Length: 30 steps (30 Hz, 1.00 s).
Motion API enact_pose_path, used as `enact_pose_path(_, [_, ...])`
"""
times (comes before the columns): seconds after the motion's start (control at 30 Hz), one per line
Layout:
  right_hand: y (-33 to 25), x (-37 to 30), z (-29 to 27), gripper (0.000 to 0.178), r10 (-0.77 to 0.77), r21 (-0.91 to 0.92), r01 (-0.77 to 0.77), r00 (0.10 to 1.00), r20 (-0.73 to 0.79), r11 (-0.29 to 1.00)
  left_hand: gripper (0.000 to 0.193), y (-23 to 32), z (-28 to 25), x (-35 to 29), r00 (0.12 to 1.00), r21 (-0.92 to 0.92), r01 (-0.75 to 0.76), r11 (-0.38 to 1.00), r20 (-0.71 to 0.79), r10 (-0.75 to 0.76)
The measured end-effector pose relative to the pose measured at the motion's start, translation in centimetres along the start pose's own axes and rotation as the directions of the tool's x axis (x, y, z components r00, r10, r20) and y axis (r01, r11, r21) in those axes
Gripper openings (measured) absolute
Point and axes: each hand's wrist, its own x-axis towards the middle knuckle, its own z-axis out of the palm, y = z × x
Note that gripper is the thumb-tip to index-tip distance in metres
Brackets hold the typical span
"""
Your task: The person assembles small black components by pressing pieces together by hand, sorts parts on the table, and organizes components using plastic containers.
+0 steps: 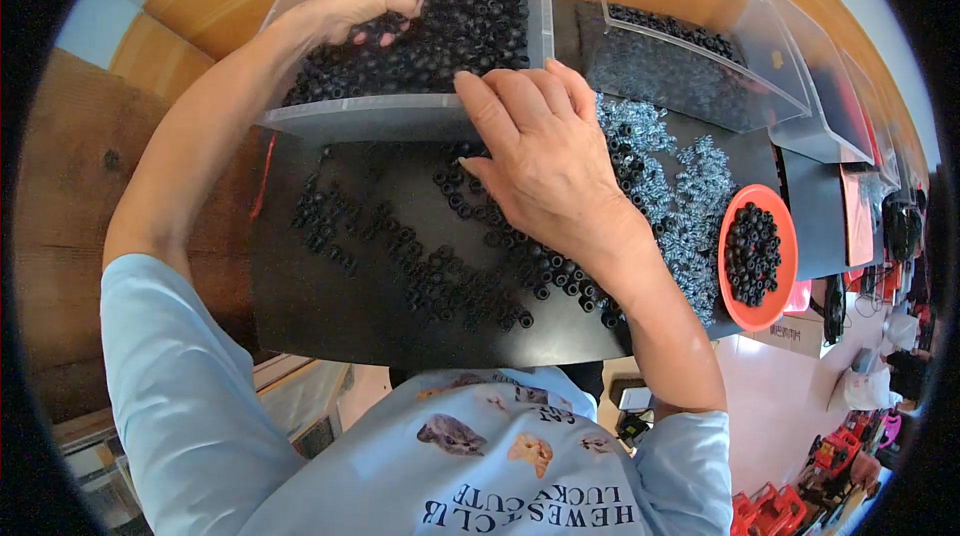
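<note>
A translucent plastic bin (360, 120) stands at the far side of the dark table (320, 321), heaped with small black ring-shaped parts (480, 11). My left hand (362, 8) reaches into it, fingers curled around some of these parts; the palm side is hidden. My right hand (550, 141) grips the bin's near wall at its right end, fingertips over the rim and thumb on the outside. Below both hands, more black parts lie scattered over the tabletop. Small silvery springs (705, 216) are piled right of my right hand.
A red-orange oval bowl (790, 236) of black parts sits at the table's right edge. Behind the springs stands a second clear bin (700, 51) with black parts, beside another clear container (815, 76). Wooden boards (110, 206) flank the table's left side.
</note>
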Motion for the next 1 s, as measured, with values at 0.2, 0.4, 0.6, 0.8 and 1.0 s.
enact_pose_path(0.2, [-0.1, -0.4, 0.6, 0.062, -0.013, 0.007, 0.014, 0.995, -0.1, 1.0, 0.015, -1.4, -2.3, -1.6, 0.988, -0.062, -0.027, 0.998, -0.157, 0.017])
enact_pose_path(0.4, [-1.5, -0.1, 0.1, 0.059, 0.059, -0.126, -0.07, 0.995, -0.085, 0.99, 0.011, -2.5, -4.0, -4.3, 0.95, -0.338, -0.189, 0.922, -0.299, 0.085])
enact_pose_path(0.6, [-3.1, 3.9, 2.0, 0.052, -0.021, 0.065, 0.04, 0.963, -0.267, 0.997, 0.016, -3.3, -4.3, -5.3, 0.928, -0.478, -0.309, 0.822, -0.341, 0.151])
enact_pose_path(0.8, [-6.3, 10.9, 4.4, 0.062, 0.372, 0.743, -0.067, 0.893, -0.253, 0.666, 0.01, -2.9, -2.0, -5.2, 0.781, -0.737, -0.623, 0.262, -0.606, 0.152])
enact_pose_path(1.0, [-10.5, 11.4, 4.3, 0.071, 0.402, 0.815, -0.014, 0.875, -0.271, 0.58, 0.011, -1.7, 2.9, -9.6, 0.544, -0.479, -0.774, 0.414, -0.838, 0.048])
